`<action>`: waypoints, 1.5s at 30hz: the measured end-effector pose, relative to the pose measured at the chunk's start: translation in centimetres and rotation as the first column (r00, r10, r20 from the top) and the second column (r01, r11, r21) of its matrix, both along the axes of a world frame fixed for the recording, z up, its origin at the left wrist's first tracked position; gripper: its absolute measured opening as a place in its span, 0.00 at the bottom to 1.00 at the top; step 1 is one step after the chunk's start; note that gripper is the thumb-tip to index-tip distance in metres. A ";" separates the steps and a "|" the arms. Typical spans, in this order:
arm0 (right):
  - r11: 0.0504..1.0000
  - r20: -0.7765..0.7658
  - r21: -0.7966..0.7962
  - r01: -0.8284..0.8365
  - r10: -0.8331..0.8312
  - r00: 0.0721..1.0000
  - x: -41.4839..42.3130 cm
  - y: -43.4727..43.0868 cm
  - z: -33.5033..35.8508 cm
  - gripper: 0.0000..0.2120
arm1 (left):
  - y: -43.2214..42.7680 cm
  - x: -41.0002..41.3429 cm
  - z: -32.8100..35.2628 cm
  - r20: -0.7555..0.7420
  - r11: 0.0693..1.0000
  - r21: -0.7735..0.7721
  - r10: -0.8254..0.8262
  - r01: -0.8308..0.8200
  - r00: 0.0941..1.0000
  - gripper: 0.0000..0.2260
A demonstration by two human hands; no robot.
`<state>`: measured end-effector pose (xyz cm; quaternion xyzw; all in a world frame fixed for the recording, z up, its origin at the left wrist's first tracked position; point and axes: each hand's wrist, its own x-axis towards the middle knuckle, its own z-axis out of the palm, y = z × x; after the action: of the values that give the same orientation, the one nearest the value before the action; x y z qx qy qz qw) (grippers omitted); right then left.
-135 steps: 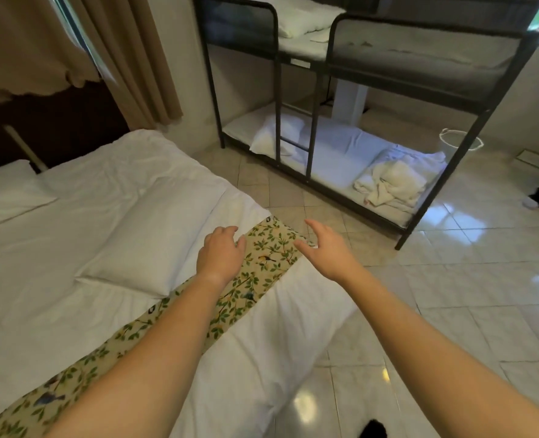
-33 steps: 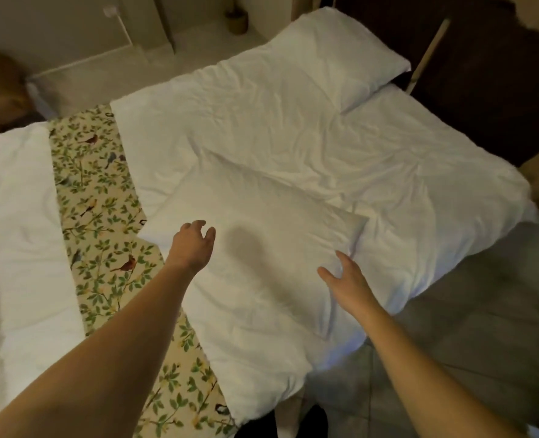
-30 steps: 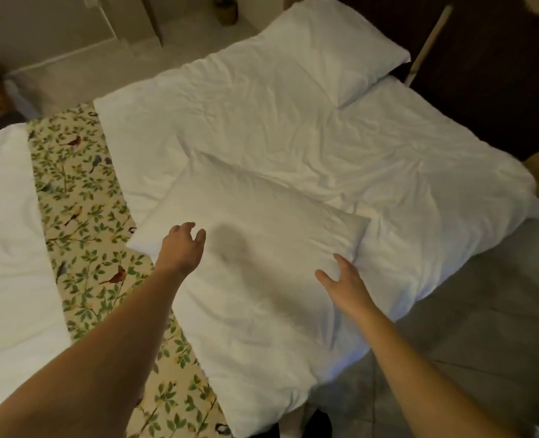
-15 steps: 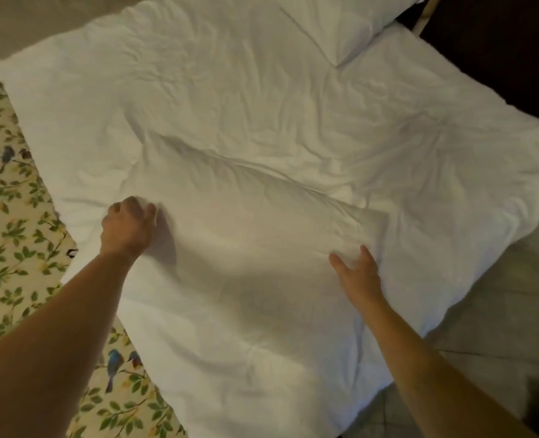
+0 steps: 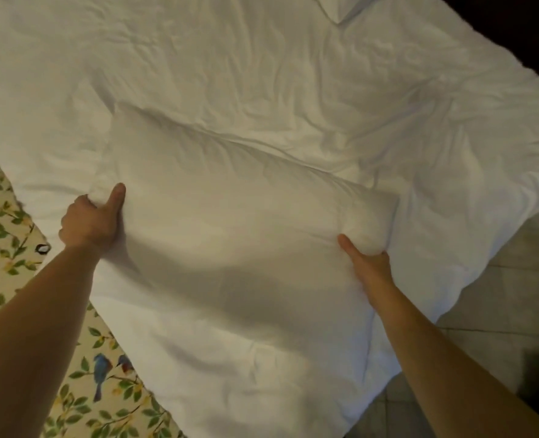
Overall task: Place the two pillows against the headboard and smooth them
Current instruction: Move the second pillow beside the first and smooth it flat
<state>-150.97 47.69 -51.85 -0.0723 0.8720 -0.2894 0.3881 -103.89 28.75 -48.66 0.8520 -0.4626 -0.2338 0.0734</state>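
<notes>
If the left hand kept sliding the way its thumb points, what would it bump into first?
The left hand already grips the near pillow at its left end. Going on up the picture, it would probably push along that edge onto the rumpled white duvet; depth is hard to judge.

A wide stretch of rumpled white duvet point(image 5: 293, 74) lies open on the far side of the near pillow point(image 5: 230, 248), offering hands a free path across the bed. At the far edge, the corner of a second pillow point(image 5: 340, 7) juts in. The left hand point(image 5: 91, 222) and right hand point(image 5: 369, 263) occupy the near pillow's ends. Bare floor tiles point(image 5: 499, 295) lie right; a patterned runner point(image 5: 5, 232) lies flat at left.
</notes>
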 end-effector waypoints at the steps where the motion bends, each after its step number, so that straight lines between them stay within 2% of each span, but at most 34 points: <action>1: 1.000 0.022 0.011 -0.005 0.005 1.000 0.0 0.1 0.1 0.68 | 0.2 -0.3 0.2 0.022 1.000 -0.008 -0.014 0.014 1.000 0.47; 5: 0.996 -0.058 -0.012 -0.086 0.085 0.995 0.4 0.2 0.7 0.69 | 1.1 -1.0 1.2 0.033 0.996 -0.087 -0.011 0.013 0.999 0.36; 10: 0.992 -0.103 -0.111 -0.066 0.054 0.993 1.5 1.1 3.0 0.48 | 3.0 -2.4 4.5 -0.072 0.969 -0.234 0.062 -0.078 0.995 0.24; 15: 0.972 -0.143 -0.222 -0.070 0.039 0.989 1.8 2.3 7.7 0.40 | 5.8 -4.0 10.0 -0.160 0.938 -0.320 0.087 -0.135 0.983 0.22; 20: 0.955 -0.185 -0.294 -0.051 -0.005 0.983 -0.8 4.8 13.8 0.40 | 8.9 -7.2 15.6 -0.230 0.932 -0.319 0.101 -0.173 0.968 0.20; 27: 0.947 -0.200 -0.321 -0.008 -0.060 0.978 -9.5 8.1 20.0 0.46 | 10.9 -16.3 21.4 -0.340 0.920 -0.337 0.080 -0.201 0.937 0.20; 32: 0.932 -0.185 -0.361 0.022 -0.095 0.978 -17.4 9.3 22.8 0.42 | 11.1 -24.9 23.8 -0.336 0.915 -0.363 0.048 -0.177 0.941 0.20; 36: 0.903 -0.168 -0.428 0.030 -0.112 0.979 -24.4 9.6 23.3 0.51 | 11.4 -32.2 25.2 -0.331 0.907 -0.387 0.029 -0.164 0.943 0.21; 40: 0.910 -0.149 -0.415 0.016 -0.085 0.985 -31.4 9.9 24.3 0.40 | 11.8 -39.4 26.3 -0.359 0.910 -0.375 0.034 -0.177 0.933 0.23; 45: 0.916 -0.169 -0.402 0.001 -0.076 0.983 -39.2 9.8 25.0 0.40 | 11.3 -47.4 27.2 -0.372 0.911 -0.370 0.034 -0.182 0.928 0.22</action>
<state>-190.19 57.45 -26.89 -0.1588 0.8273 -0.4614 0.2783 -151.33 40.00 -21.50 0.7869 -0.4305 -0.2813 0.3409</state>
